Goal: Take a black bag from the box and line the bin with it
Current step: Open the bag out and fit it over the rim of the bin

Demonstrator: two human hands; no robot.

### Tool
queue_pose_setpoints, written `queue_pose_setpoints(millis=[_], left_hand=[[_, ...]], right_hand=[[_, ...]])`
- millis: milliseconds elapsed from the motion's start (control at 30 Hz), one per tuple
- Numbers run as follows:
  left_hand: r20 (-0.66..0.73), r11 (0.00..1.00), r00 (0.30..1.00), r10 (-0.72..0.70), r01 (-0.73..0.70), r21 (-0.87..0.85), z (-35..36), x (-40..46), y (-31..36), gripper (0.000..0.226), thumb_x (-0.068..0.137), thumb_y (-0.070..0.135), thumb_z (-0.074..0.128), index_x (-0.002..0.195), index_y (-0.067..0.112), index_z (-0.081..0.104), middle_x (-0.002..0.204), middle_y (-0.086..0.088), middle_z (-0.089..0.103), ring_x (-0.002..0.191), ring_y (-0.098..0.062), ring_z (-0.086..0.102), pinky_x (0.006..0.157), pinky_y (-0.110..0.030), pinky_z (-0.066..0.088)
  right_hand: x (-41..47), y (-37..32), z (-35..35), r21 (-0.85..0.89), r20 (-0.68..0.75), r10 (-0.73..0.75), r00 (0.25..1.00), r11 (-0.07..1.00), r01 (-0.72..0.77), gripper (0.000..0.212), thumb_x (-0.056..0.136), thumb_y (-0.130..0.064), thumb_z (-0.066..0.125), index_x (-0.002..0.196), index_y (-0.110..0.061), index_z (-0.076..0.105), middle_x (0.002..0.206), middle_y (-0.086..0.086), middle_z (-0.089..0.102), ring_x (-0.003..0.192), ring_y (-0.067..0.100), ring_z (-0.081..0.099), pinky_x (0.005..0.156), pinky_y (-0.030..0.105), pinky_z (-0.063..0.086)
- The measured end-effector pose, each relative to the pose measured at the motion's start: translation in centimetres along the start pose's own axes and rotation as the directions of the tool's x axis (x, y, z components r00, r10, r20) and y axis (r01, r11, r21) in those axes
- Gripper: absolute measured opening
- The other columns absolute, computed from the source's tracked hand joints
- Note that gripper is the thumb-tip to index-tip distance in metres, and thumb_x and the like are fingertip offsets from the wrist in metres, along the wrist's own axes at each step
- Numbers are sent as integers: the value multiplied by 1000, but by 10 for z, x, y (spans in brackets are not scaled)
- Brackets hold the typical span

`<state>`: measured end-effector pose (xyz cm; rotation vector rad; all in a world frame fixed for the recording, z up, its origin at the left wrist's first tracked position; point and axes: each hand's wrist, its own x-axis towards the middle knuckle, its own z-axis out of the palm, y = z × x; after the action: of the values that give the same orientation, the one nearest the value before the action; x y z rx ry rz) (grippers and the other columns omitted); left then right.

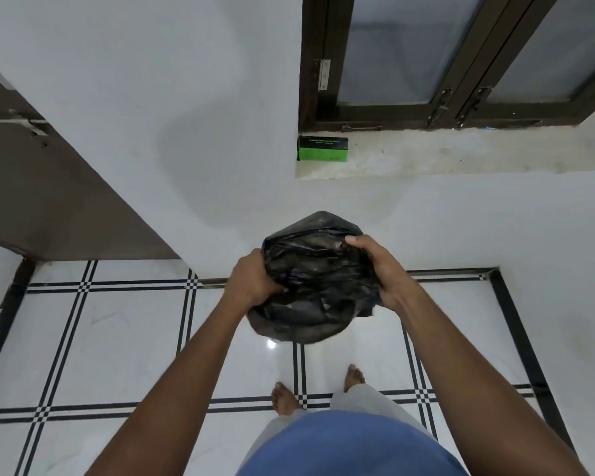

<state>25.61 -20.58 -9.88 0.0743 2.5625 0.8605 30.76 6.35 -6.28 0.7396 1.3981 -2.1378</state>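
Observation:
A crumpled black plastic bag [315, 280] spreads over a round shape in front of me by the wall. The bin itself is hidden under the plastic. My left hand [255, 280] grips the bag's left edge with curled fingers. My right hand [378, 266] grips the right edge, thumb on top near the far side. The green and black box [322, 149] of bags sits on the window ledge [426, 156] above, at its left end.
A white wall stands just behind the bag. A dark-framed window [443, 63] is above the ledge and a brown door [49, 187] is at the left. My bare feet [284, 400] stand on the glossy white tiled floor [117, 338] with black lines.

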Motion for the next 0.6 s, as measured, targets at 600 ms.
queue_pose_setpoints(millis=[600], left_hand=[[199, 617, 947, -254, 317, -720, -10, 13, -16, 23, 102, 24, 77, 122, 13, 80, 115, -10, 85, 109, -30, 80, 92, -36, 62]], right_hand=[[22, 6, -29, -696, -287, -240, 928, 717, -30, 3, 86, -16, 70, 88, -15, 73, 81, 2, 78, 81, 28, 74, 69, 33, 54]])
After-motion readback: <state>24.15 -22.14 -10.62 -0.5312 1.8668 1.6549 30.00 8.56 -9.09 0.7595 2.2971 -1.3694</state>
